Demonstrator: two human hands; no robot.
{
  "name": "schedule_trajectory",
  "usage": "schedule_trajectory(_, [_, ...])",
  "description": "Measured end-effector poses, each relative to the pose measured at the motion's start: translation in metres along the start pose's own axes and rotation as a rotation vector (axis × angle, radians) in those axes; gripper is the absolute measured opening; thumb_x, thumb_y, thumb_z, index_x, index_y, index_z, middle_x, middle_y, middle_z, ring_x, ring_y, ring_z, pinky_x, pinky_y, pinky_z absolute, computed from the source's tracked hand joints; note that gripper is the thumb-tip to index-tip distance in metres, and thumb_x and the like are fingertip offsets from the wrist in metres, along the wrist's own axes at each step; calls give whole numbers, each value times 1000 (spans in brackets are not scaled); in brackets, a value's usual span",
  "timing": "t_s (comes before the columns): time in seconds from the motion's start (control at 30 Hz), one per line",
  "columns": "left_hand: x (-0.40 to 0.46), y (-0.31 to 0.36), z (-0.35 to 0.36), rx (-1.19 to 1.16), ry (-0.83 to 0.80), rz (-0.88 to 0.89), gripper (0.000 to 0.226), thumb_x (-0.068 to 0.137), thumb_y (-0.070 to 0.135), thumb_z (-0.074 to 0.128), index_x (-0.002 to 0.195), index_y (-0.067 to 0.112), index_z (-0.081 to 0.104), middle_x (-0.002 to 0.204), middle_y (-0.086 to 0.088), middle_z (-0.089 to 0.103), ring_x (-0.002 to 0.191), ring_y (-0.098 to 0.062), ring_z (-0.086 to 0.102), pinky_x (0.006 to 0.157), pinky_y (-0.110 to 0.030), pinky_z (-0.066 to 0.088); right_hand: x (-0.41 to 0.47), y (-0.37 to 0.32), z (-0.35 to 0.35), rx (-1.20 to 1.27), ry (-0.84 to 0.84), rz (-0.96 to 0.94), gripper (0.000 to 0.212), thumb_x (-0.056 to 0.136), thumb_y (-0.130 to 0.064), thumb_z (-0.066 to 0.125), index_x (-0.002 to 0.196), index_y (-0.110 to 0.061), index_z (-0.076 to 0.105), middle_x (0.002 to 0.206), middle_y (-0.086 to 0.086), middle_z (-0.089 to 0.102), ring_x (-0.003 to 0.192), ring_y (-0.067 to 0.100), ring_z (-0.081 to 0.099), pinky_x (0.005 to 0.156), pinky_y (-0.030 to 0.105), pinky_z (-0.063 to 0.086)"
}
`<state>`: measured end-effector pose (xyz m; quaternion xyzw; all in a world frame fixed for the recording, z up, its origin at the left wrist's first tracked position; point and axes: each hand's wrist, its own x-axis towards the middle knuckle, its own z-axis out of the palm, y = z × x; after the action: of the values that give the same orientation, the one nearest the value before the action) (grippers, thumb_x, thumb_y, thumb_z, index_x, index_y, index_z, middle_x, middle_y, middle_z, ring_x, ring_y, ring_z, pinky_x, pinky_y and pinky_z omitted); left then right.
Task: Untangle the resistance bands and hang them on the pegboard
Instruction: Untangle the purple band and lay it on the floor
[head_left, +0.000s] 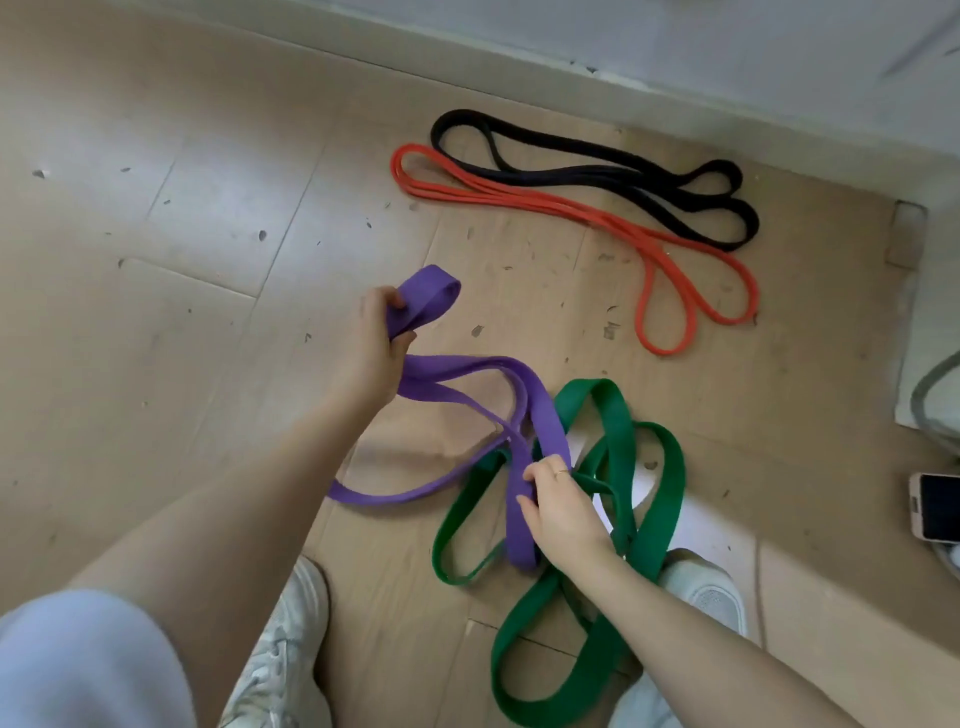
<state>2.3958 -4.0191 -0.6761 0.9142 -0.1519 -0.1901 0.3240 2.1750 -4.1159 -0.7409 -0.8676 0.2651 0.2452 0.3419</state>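
The left hand (376, 340) gripped a folded end of the purple band (540, 410), lifted off the floor (182, 218); the right hand (558, 506) pinched its middle where it crossed the green band (660, 499). Those two remained tangled. The orange band (644, 244) and black band (623, 174) lay separated near the wall, unhung; no pegboard was visible.
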Motion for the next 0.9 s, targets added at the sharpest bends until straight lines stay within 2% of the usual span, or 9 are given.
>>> schedule_trajectory(0.1, [-5, -8, -2, 28, -10, -8, 30, 87, -2, 52, 116, 2, 45, 109, -5, 44, 90, -17, 38, 66, -13, 21, -9, 8, 4, -5, -131, 0, 60, 91, -37, 56, 139, -18, 26, 134, 2, 46, 116, 23, 50, 92, 31, 42])
schedule_trajectory(0.17, [-10, -10, -3, 36, -34, -10, 30, 88, -1, 53, 116, 2, 46, 111, -8, 47, 91, -19, 39, 67, -14, 21, -17, 18, 3, -245, -277, -82, 91, 84, -40, 64, 148, -25, 2, 134, 4, 48, 112, 28, 52, 92, 35, 42])
schedule_trajectory(0.3, [-22, -4, -6, 91, -71, 23, 30, 89, 3, 54, 118, 6, 46, 111, -7, 48, 90, -19, 40, 71, -17, 23, -38, 18, -8, -677, -204, -215, 99, 85, 2, 51, 146, -28, -21, 86, 8, 46, 62, 27, 46, 64, 39, 40])
schedule_trajectory(0.37, [-28, 1, -10, 85, -78, 29, 30, 88, 4, 54, 117, 8, 46, 108, -5, 47, 88, -19, 40, 72, -20, 25, -41, 15, -21, -661, -133, -143, 92, 85, 8, 41, 147, -26, -18, 65, 3, 30, 56, 26, 39, 58, 37, 37])
schedule_trajectory(0.43, [-35, 9, -16, 75, -75, 60, 29, 87, 4, 56, 113, 12, 47, 103, -1, 45, 89, -23, 46, 72, -25, 30, -42, 11, -34, -559, -65, -60, 80, 93, -5, 42, 149, -23, -13, 64, 3, 40, 61, 24, 43, 59, 35, 37])
schedule_trajectory(0.53, [-48, 29, -30, 88, -81, 103, 30, 87, 7, 58, 113, 14, 46, 101, 0, 46, 86, -25, 49, 72, -29, 34, -53, -6, -64, -419, 46, -28, 66, 97, -21, 44, 149, -19, 3, 95, 6, 65, 87, 27, 55, 71, 35, 45])
schedule_trajectory(0.63, [-67, 53, -50, 110, -80, 172, 30, 88, 10, 58, 115, 14, 46, 110, -6, 52, 90, -25, 49, 77, -32, 39, -81, -34, -107, -466, 122, -129, 35, 96, -19, 45, 131, -16, 44, 110, 6, 65, 104, 27, 54, 84, 33, 40])
schedule_trajectory(0.77, [-100, 78, -79, 133, -10, 336, 27, 87, 11, 59, 112, 14, 50, 110, -6, 57, 94, -26, 54, 82, -35, 43, -125, -81, -164, -41, 503, -233, 15, 92, -18, 53, 105, -16, 58, 105, -1, 62, 95, 18, 56, 78, 33, 47])
schedule_trajectory(0.9, [-133, 91, -108, 97, 65, 355, 26, 86, 10, 60, 109, 15, 50, 107, -6, 58, 86, -22, 48, 74, -30, 36, -180, -128, -226, 340, 807, -433, 8, 89, -17, 61, 93, -21, 54, 85, -13, 61, 76, -1, 56, 69, 16, 46])
